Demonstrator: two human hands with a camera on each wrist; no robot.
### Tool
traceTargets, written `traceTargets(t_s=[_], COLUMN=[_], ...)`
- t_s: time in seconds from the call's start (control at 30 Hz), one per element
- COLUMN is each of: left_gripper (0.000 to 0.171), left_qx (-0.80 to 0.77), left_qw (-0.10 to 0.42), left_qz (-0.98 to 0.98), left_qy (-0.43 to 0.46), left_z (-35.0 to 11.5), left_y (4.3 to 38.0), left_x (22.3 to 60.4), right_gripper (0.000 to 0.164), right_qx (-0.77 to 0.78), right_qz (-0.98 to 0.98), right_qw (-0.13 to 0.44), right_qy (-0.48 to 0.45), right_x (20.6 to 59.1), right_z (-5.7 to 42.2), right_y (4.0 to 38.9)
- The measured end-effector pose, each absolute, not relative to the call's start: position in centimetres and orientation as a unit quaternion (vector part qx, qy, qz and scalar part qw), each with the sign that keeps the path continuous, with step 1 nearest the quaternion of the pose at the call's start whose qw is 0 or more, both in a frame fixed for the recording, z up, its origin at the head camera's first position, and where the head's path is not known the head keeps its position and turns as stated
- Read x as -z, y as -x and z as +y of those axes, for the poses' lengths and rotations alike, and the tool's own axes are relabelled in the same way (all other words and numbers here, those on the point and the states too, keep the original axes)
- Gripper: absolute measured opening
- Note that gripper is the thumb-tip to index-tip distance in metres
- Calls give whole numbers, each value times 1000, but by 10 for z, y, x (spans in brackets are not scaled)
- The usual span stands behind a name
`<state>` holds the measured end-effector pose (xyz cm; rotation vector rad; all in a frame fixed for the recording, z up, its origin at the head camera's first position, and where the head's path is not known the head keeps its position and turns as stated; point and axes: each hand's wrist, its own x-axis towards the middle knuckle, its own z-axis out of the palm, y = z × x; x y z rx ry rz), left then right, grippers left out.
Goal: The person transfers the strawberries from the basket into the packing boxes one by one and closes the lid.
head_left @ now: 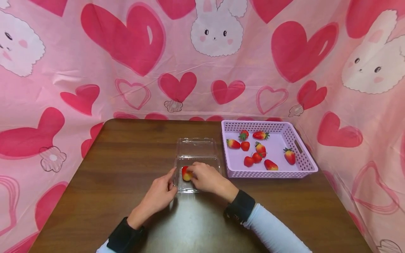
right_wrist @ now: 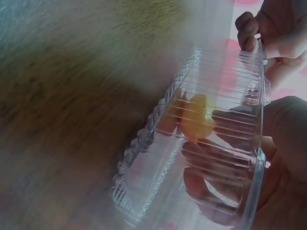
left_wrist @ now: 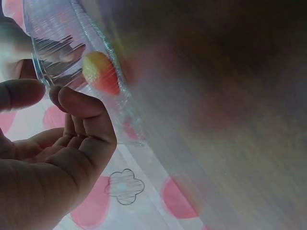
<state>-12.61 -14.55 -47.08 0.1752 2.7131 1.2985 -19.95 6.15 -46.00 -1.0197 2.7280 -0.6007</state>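
A clear plastic clamshell container (head_left: 205, 160) lies with its lid folded back on the table. Inside its base is a red and yellow strawberry (head_left: 186, 174), seen through the wall in the left wrist view, where the strawberry (left_wrist: 100, 72) lies near the bottom. My right hand (head_left: 210, 178) reaches over the rim and pinches the strawberry with its fingertips; the other fingers are curled inside the container. At the near left corner, my left hand (head_left: 160, 191) pinches the container's rim between thumb and index finger, as the left wrist view shows.
To the right of the container stands a lilac perforated basket (head_left: 272, 174) with several strawberries, some whole (head_left: 289, 156), some small and round. Both rest on a brown wooden table (head_left: 133, 151). Pink fabric (head_left: 202, 77) with hearts and rabbits hangs behind and at the sides.
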Motion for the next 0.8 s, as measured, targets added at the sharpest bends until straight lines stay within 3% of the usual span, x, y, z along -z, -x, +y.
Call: traceTargets(t_s=[0.8], left_gripper=[69], left_qx=[-424], left_qw=[60], left_qz=[902], left_qy=[-52], left_z=[-146], left_y=[126], left_x=[469], right_gripper=[29], right_qx=[242], right_qz=[903], right_qw=[79], right_qy=[346], right_x=[458], right_z=[62], right_y=[196])
